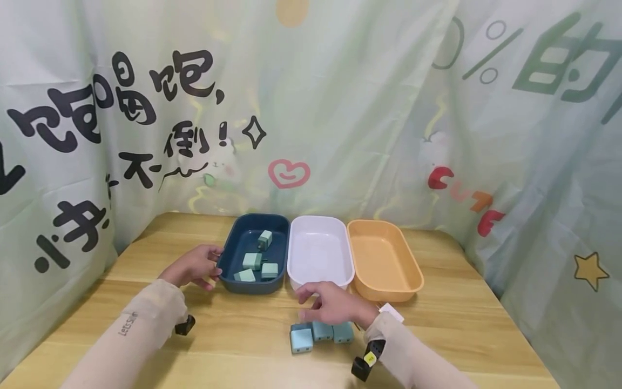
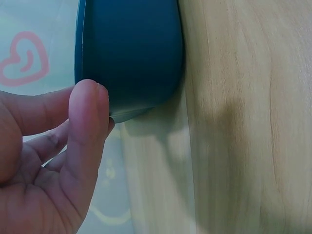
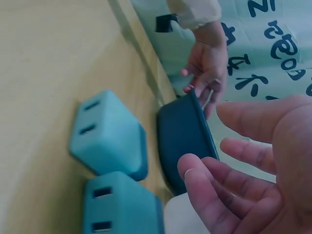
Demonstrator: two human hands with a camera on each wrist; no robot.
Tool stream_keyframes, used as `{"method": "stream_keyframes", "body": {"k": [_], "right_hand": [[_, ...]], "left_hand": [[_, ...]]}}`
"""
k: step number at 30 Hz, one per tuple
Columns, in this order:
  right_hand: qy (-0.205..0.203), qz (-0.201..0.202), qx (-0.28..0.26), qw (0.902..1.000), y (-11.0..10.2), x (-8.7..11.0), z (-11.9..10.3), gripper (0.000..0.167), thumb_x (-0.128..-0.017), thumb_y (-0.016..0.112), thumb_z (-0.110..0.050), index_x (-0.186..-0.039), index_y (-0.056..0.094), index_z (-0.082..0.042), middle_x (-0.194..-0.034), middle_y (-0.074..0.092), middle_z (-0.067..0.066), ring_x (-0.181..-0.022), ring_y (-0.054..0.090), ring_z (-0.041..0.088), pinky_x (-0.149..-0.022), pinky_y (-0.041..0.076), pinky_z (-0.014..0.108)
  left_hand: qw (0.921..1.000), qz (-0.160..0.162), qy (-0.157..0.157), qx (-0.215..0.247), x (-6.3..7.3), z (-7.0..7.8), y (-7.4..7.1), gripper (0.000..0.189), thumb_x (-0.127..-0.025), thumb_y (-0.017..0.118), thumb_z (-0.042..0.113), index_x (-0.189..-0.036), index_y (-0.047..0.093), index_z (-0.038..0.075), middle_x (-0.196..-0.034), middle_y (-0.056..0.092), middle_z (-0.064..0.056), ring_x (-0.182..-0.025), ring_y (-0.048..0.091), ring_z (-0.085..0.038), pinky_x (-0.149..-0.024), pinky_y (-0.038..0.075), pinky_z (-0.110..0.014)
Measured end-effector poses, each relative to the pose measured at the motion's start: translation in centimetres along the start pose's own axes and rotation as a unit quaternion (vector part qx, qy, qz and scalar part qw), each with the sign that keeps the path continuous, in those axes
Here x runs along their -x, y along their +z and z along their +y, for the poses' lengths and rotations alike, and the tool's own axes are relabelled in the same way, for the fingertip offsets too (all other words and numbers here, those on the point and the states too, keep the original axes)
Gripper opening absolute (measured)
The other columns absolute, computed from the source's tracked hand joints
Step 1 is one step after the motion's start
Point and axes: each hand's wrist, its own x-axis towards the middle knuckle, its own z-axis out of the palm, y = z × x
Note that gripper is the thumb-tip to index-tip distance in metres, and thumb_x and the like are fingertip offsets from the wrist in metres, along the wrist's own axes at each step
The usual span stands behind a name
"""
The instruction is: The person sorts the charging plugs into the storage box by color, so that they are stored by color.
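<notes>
In the head view, my left hand [image 1: 198,266] is at the left side of the navy blue tray [image 1: 252,286], its fingers loosely bent. The left wrist view has the thumb [image 2: 87,105] right at the tray's rim. Several pale green charger plugs [image 1: 251,261] lie inside this tray. My right hand [image 1: 332,305], fingers loosely curved with nothing between them, hovers in front of the white tray [image 1: 320,220]. Just below it, several light blue charger plugs [image 1: 302,341] stand grouped on the table; two show their USB ports in the right wrist view.
An orange tray [image 1: 386,294] stands to the right of the white one, the three trays side by side on the wooden table [image 1: 243,346]. Partly hidden by the right wrist is a small white object [image 1: 391,313]. Printed curtains [image 1: 340,135] hang behind and beside the table.
</notes>
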Motion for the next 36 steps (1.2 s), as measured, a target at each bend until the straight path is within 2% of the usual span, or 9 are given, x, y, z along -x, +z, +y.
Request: {"method": "stream_keyframes", "body": {"k": [11, 17, 25, 32, 36], "right_hand": [[0.0, -0.007, 0.031, 0.9995, 1.7, 1.8, 1.0, 0.041, -0.082, 0.077, -0.015, -0.118, 0.064, -0.003, -0.106, 0.067, 0.007, -0.068, 0.059, 0.002, -0.067, 0.051, 0.019], [0.004, -0.004, 0.054, 0.9985, 2.2, 2.1, 1.2, 0.042, -0.078, 0.08, -0.016, -0.115, 0.065, -0.005, -0.1, 0.066, 0.0, -0.063, 0.055, -0.001, -0.062, 0.049, 0.018], [-0.002, 0.0, 0.099, 0.9951, 2.7, 2.0, 1.1, 0.053, -0.068, 0.088, -0.017, -0.115, 0.065, -0.006, -0.096, 0.065, -0.004, -0.057, 0.053, -0.003, -0.056, 0.048, 0.016], [-0.012, 0.005, 0.188, 0.9821, 3.1, 1.7, 0.4, 0.053, -0.064, 0.09, -0.021, -0.11, 0.068, -0.008, -0.093, 0.065, -0.008, -0.078, 0.054, 0.001, -0.072, 0.046, 0.017], [-0.004, 0.009, 0.193, 0.9812, 3.4, 1.6, 0.1, 0.048, -0.065, 0.088, -0.022, -0.107, 0.069, -0.01, -0.09, 0.064, -0.01, -0.077, 0.054, 0.002, -0.069, 0.046, 0.017]], "left_hand": [[1.0, 0.001, -0.006, -0.002, -0.2, 0.2, 0.1, 0.06, -0.091, 0.053, -0.013, -0.144, 0.028, -0.009, -0.138, 0.036, -0.035, -0.088, 0.061, -0.034, -0.06, 0.059, -0.041], [1.0, 0.001, -0.009, -0.005, -0.2, 0.3, -0.1, 0.061, -0.09, 0.053, -0.014, -0.145, 0.025, -0.01, -0.138, 0.034, -0.037, -0.087, 0.061, -0.034, -0.06, 0.059, -0.041], [1.0, 0.001, -0.007, -0.001, -0.3, 0.2, -0.1, 0.061, -0.091, 0.052, -0.013, -0.145, 0.025, -0.009, -0.139, 0.034, -0.036, -0.085, 0.061, -0.032, -0.06, 0.058, -0.041], [1.0, -0.001, 0.0, -0.002, -0.2, 0.1, 0.0, 0.061, -0.091, 0.052, -0.014, -0.145, 0.024, -0.011, -0.138, 0.034, -0.037, -0.084, 0.061, -0.033, -0.059, 0.058, -0.04], [1.0, 0.0, 0.002, -0.002, 0.0, 0.0, 0.1, 0.061, -0.09, 0.051, -0.015, -0.145, 0.024, -0.012, -0.136, 0.034, -0.038, -0.084, 0.061, -0.033, -0.058, 0.058, -0.04]]}}
